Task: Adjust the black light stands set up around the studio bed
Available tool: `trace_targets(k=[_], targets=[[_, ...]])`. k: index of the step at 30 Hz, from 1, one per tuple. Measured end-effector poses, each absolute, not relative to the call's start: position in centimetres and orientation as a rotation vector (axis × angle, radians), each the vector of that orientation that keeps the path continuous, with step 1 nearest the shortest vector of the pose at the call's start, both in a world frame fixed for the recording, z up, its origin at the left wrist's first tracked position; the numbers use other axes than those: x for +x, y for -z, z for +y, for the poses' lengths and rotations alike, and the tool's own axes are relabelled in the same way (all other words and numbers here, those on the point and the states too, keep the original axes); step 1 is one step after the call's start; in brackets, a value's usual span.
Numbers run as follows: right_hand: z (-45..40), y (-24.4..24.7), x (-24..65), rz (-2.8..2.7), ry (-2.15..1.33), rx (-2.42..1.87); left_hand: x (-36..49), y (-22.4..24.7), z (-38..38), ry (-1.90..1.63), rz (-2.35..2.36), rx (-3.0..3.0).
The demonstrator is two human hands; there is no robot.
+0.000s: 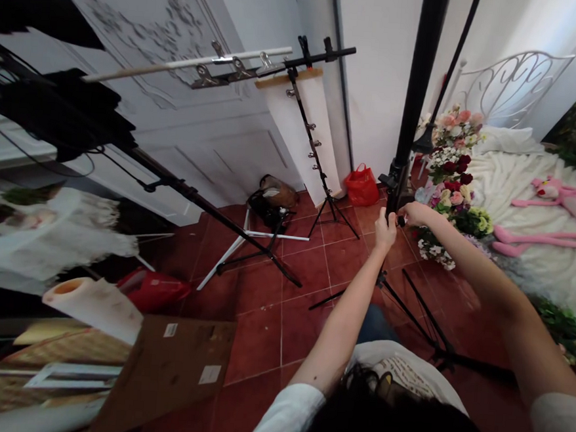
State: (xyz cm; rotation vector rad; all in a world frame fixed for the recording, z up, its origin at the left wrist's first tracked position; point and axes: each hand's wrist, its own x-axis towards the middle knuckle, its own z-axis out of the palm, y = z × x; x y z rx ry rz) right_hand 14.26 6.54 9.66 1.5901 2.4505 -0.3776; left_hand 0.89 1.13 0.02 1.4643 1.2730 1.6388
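Note:
A tall black light stand [418, 87] rises right in front of me, its legs spread on the tiled floor. My left hand [385, 229] is wrapped round its pole, below a black clamp collar [393, 177]. Close beside it, my right hand [415, 214] is closed on a small black knob [401, 221] at the side of the pole. The right fingertips are partly hidden. The top of the stand lies outside the view.
To the left, another black stand [191, 193] leans across the view. A smaller stand [316, 139] with clips holds a white backdrop sheet [297, 121]. Nearby are a red bag [362, 185], a cardboard box [184, 360], artificial flowers [455, 188] and a bed with a pink plush toy [572, 203].

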Motion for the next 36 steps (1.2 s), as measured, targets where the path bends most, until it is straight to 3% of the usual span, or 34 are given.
trace_targets(k=[5,18,29,36], targets=[[4.4,-11.3,11.7,2.443,-0.025,1.428,1.0,0.2,1.3,-1.663,1.305,1.469],[3.7,-12.0,12.5,2.452,-0.031,1.442,1.3,0.3,1.6,-1.686,1.385,1.410],[-0.2,-5.7,13.3,2.573,-0.066,1.968,1.4,-0.1,1.7,-1.695,1.320,1.411],[3.3,-7.7,12.2,2.477,0.077,1.692,1.4,-0.4,1.6,-1.711,1.355,1.418]])
